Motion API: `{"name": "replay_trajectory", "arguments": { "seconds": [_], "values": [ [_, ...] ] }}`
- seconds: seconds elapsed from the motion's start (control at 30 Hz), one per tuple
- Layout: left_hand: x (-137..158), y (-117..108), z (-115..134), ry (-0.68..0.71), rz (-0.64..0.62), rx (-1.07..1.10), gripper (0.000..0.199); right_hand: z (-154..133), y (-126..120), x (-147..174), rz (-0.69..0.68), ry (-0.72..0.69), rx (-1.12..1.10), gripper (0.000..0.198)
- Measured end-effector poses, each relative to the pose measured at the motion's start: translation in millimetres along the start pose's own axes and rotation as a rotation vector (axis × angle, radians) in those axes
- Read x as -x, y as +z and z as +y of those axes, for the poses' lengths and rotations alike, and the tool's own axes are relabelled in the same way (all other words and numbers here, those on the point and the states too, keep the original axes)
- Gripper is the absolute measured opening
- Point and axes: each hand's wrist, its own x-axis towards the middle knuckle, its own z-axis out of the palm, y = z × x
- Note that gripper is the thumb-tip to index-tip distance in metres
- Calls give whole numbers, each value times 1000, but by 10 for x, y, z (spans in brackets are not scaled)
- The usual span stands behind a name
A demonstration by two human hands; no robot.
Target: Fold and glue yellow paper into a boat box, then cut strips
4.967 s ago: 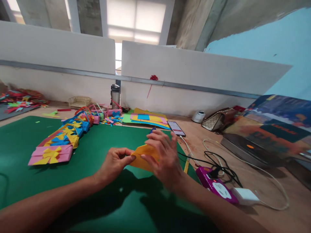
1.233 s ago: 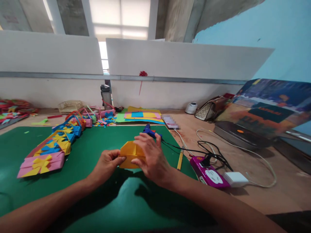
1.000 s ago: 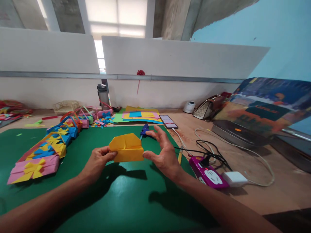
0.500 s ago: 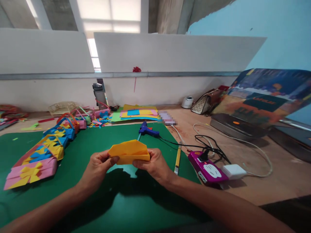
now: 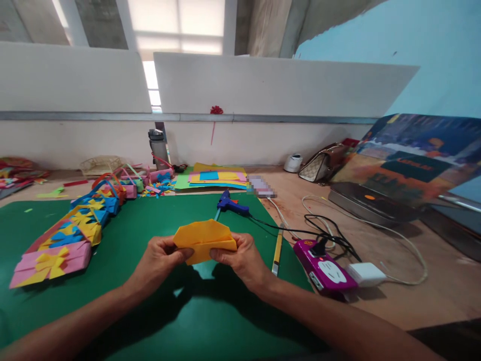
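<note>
A folded piece of orange-yellow paper is held up above the green cutting mat. My left hand pinches its left end, thumb in front and fingers behind. My right hand grips the right end in the same way. Just beyond the paper lies a blue glue gun, its glue stick pointing toward me. A yellow utility knife rests on the mat's right side. To the left stands a row of small paper baskets, the nearest a pink one with a yellow bow.
A purple power strip with a white adapter and tangled cables lies at right. Coloured paper sheets, a water bottle and paper scraps sit at the back. A handbag and a painted tin stand at the far right.
The folded paper has tilted in both hands, so more of its front face shows. The whole view has shifted slightly, with things appearing a little further right.
</note>
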Motion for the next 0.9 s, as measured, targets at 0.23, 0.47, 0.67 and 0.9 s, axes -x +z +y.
{"name": "replay_trajectory", "arguments": {
  "seconds": [0.23,0.47,0.67,0.9],
  "values": [
    [-17,-26,-43,207,59,-155,16,29,-89,12,133,-283,348,58],
    [-1,-39,-93,591,85,-467,16,-79,-82,103,75,-977,1155,15],
    [18,28,-138,771,77,-604,16,-16,-16,99,75,-927,1301,8],
    [73,59,-125,919,110,-713,19,45,18,139,85,-928,1393,15]
  ]
}}
